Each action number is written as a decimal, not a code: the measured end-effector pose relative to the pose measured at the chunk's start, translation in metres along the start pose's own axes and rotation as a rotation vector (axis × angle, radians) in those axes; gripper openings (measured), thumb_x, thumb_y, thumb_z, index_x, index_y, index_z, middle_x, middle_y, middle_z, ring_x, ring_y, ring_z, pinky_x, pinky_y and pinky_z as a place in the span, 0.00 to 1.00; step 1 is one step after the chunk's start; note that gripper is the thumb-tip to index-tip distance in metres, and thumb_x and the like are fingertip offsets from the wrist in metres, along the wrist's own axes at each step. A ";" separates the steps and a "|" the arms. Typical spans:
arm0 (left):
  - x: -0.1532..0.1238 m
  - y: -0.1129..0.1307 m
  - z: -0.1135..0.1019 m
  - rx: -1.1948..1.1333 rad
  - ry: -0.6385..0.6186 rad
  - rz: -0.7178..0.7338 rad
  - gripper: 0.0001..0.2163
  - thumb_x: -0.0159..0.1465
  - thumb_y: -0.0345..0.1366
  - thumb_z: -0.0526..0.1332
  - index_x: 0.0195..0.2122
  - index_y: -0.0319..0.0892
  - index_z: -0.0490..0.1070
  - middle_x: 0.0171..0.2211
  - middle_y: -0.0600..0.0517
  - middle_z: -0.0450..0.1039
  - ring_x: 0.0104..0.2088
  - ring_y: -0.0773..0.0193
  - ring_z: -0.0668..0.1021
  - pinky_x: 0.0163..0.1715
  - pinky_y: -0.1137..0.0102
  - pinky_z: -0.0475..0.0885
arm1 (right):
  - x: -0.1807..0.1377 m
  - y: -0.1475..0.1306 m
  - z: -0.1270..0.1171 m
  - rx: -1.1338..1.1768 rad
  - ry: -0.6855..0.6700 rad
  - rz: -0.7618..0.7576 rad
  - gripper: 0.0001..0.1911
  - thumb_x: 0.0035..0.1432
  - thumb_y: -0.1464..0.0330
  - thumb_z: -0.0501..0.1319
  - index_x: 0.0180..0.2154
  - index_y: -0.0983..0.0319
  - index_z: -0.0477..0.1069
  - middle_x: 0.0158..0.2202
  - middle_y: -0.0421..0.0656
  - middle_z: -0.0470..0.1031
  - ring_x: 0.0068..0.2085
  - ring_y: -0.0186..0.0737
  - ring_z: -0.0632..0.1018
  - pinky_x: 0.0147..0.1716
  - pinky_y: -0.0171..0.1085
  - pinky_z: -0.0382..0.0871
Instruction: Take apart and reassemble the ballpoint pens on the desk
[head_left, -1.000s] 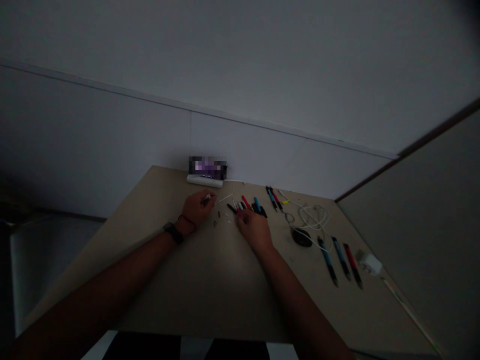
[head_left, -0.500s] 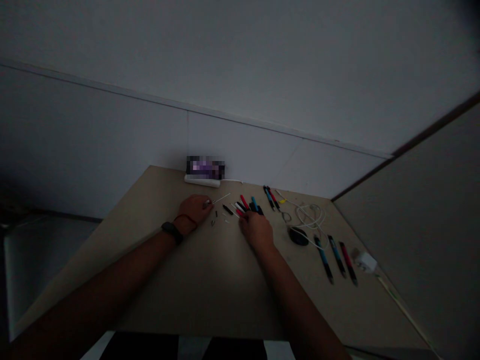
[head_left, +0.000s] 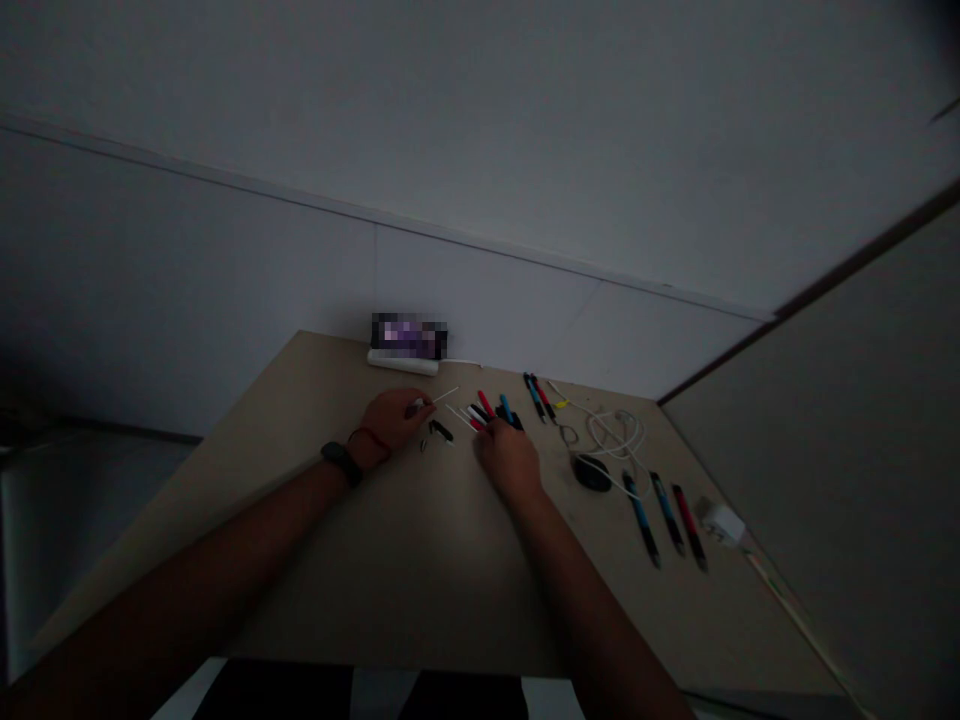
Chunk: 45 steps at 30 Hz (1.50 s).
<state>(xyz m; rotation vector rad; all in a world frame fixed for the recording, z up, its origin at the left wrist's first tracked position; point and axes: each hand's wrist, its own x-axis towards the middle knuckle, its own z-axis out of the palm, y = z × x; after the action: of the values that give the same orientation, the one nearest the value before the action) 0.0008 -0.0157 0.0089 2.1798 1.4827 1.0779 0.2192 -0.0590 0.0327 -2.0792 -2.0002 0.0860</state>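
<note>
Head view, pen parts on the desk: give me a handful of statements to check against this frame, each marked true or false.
1. The left hand holds a thin white refill pinched in its fingers. True.
2. The right hand is lifted well above the table. False: it rests low on the table by the loose pen parts.
3. Three assembled pens lie side by side to the right of the black mouse. True.
4. The white cable lies at the table's left edge. False: it is coiled right of the hands, near the mouse.
5. The left wrist wears a dark watch. True.
</note>
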 end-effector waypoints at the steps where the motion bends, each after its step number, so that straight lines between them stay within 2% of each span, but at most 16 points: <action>1: -0.001 0.001 -0.001 -0.038 0.027 0.006 0.12 0.65 0.45 0.61 0.37 0.44 0.81 0.34 0.47 0.81 0.36 0.55 0.80 0.41 0.65 0.71 | 0.001 0.000 0.000 0.049 0.026 -0.016 0.09 0.63 0.68 0.58 0.39 0.59 0.78 0.33 0.51 0.82 0.34 0.49 0.81 0.30 0.39 0.66; 5: -0.005 0.011 -0.008 -0.204 0.086 0.033 0.16 0.67 0.48 0.59 0.40 0.44 0.82 0.37 0.47 0.83 0.37 0.57 0.82 0.42 0.65 0.74 | 0.001 -0.003 0.000 0.276 0.131 -0.088 0.08 0.64 0.67 0.58 0.37 0.60 0.76 0.32 0.47 0.81 0.33 0.46 0.80 0.31 0.38 0.66; 8: -0.010 0.019 -0.010 -0.330 0.016 0.067 0.18 0.68 0.49 0.58 0.46 0.44 0.81 0.44 0.47 0.83 0.43 0.56 0.83 0.48 0.64 0.75 | -0.001 -0.007 0.001 0.378 0.176 -0.111 0.08 0.65 0.66 0.57 0.36 0.61 0.74 0.30 0.45 0.80 0.30 0.44 0.79 0.30 0.37 0.64; 13: -0.015 0.027 -0.002 -0.447 -0.063 0.173 0.21 0.67 0.51 0.60 0.53 0.45 0.78 0.55 0.46 0.77 0.54 0.53 0.80 0.58 0.60 0.72 | -0.006 -0.014 -0.001 0.441 0.195 -0.169 0.08 0.65 0.67 0.57 0.35 0.61 0.73 0.27 0.44 0.78 0.26 0.41 0.76 0.29 0.37 0.62; 19: -0.018 0.028 0.002 -0.484 -0.059 0.157 0.21 0.67 0.49 0.61 0.56 0.45 0.76 0.54 0.47 0.78 0.53 0.54 0.80 0.56 0.61 0.74 | -0.009 -0.017 0.000 0.440 0.167 -0.206 0.08 0.65 0.68 0.58 0.34 0.61 0.73 0.28 0.43 0.78 0.27 0.41 0.76 0.29 0.36 0.59; 22: -0.019 0.030 0.002 -0.492 -0.054 0.153 0.20 0.67 0.49 0.61 0.56 0.44 0.76 0.54 0.47 0.78 0.53 0.54 0.80 0.56 0.61 0.74 | -0.010 -0.018 0.003 0.463 0.112 -0.234 0.09 0.65 0.67 0.58 0.36 0.61 0.76 0.27 0.42 0.77 0.27 0.40 0.75 0.28 0.36 0.58; 27: -0.019 0.033 0.000 -0.525 -0.088 0.211 0.20 0.68 0.49 0.60 0.55 0.44 0.77 0.54 0.47 0.77 0.53 0.55 0.80 0.57 0.60 0.73 | -0.011 -0.020 0.004 0.549 0.070 -0.268 0.11 0.64 0.64 0.60 0.38 0.62 0.79 0.20 0.37 0.68 0.23 0.36 0.69 0.26 0.34 0.54; 30: -0.020 0.034 0.000 -0.532 -0.108 0.236 0.20 0.68 0.48 0.60 0.56 0.44 0.76 0.55 0.47 0.76 0.55 0.55 0.79 0.59 0.60 0.72 | -0.011 -0.021 0.002 0.660 0.083 -0.272 0.13 0.63 0.61 0.61 0.33 0.62 0.79 0.17 0.34 0.60 0.21 0.33 0.64 0.24 0.33 0.51; 34: -0.020 0.035 0.000 -0.526 -0.115 0.265 0.20 0.68 0.48 0.60 0.57 0.46 0.75 0.56 0.48 0.76 0.56 0.54 0.79 0.59 0.61 0.72 | -0.012 -0.024 0.000 0.826 0.085 -0.254 0.15 0.60 0.58 0.62 0.29 0.62 0.77 0.17 0.32 0.54 0.20 0.32 0.59 0.23 0.33 0.49; 39: -0.018 0.036 0.002 -0.532 -0.124 0.355 0.18 0.69 0.46 0.60 0.57 0.49 0.75 0.59 0.47 0.73 0.59 0.55 0.76 0.59 0.60 0.72 | -0.012 -0.026 -0.001 0.982 0.104 -0.164 0.16 0.58 0.57 0.62 0.29 0.62 0.77 0.17 0.32 0.53 0.21 0.32 0.57 0.22 0.33 0.49; 42: -0.018 0.037 0.002 -0.526 -0.066 0.417 0.16 0.69 0.45 0.61 0.55 0.49 0.76 0.61 0.46 0.72 0.59 0.55 0.76 0.58 0.59 0.72 | -0.011 -0.025 -0.003 1.076 0.176 -0.091 0.18 0.58 0.54 0.63 0.29 0.63 0.76 0.17 0.32 0.54 0.21 0.31 0.58 0.21 0.33 0.50; 45: -0.019 0.036 0.002 -0.495 0.030 0.400 0.15 0.69 0.45 0.61 0.53 0.47 0.78 0.57 0.44 0.75 0.55 0.56 0.79 0.56 0.60 0.73 | -0.011 -0.025 -0.009 1.156 0.249 -0.015 0.20 0.57 0.51 0.64 0.31 0.63 0.76 0.18 0.32 0.55 0.20 0.30 0.57 0.20 0.32 0.50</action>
<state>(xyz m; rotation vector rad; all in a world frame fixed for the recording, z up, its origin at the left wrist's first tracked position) 0.0232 -0.0473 0.0217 2.1299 0.6869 1.4236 0.1957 -0.0708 0.0450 -1.2228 -1.2754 0.7357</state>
